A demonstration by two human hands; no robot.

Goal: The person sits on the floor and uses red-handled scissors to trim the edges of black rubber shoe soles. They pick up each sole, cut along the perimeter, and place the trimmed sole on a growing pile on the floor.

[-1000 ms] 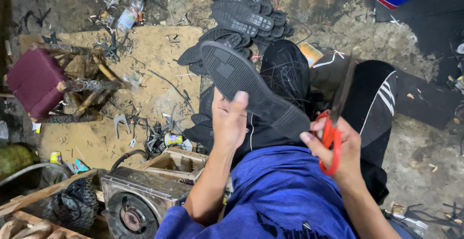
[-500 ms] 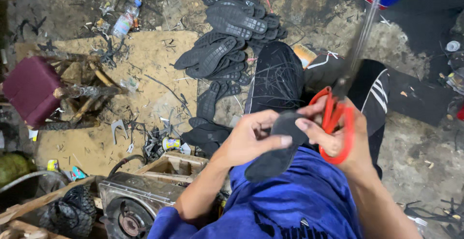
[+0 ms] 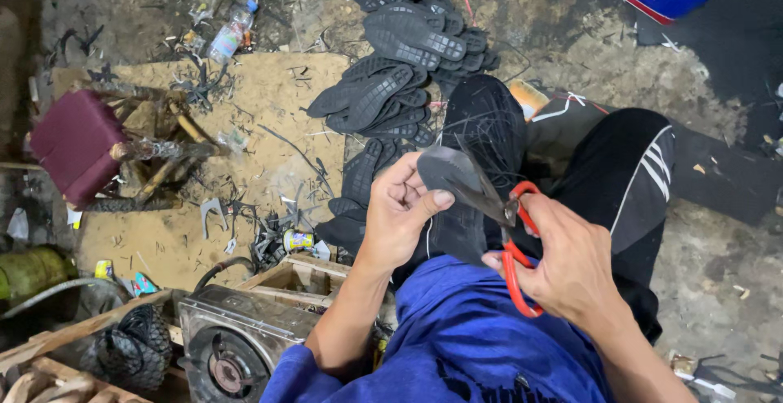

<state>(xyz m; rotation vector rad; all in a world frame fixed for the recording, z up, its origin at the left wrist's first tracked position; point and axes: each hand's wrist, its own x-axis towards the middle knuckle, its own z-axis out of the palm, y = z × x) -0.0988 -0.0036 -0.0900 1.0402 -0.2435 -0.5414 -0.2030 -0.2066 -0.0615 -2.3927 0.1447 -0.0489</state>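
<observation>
So I had my left hand (image 3: pixel 400 219) in the middle of the frame with its grip clamped on a dark rubber sole piece (image 3: pixel 447 173), thumb pressed flat on top and fingers curled underneath. My right hand (image 3: pixel 571 264), just right of center, had its grip closed through the red handles of the scissors (image 3: pixel 510 240), and the dark blades were running up and left onto the sole piece, touching it right by my left thumb; couldn't tell how far apart the blades stood. All of this was held over my lap, above my blue shirt (image 3: pixel 465 346) at the bottom of the frame and my black trousers (image 3: pixel 620 174) with the white stripes. Behind the hands, upper center, was a heap of black treaded soles (image 3: pixel 400 68) lying on the dirt floor (image 3: pixel 555 11), some spilling onto the sandy board (image 3: pixel 245 117) to the left. A maroon stool (image 3: pixel 69 146) lay tipped over at the left edge with bits of wood beside it. Lower left there was a grey metal machine (image 3: pixel 232 346) with a round opening, touching a small wooden box (image 3: pixel 298 276), and a piece of tyre (image 3: pixel 130 346) just left of that. A plastic bottle (image 3: pixel 227 37) was up in the upper left among the scraps.
</observation>
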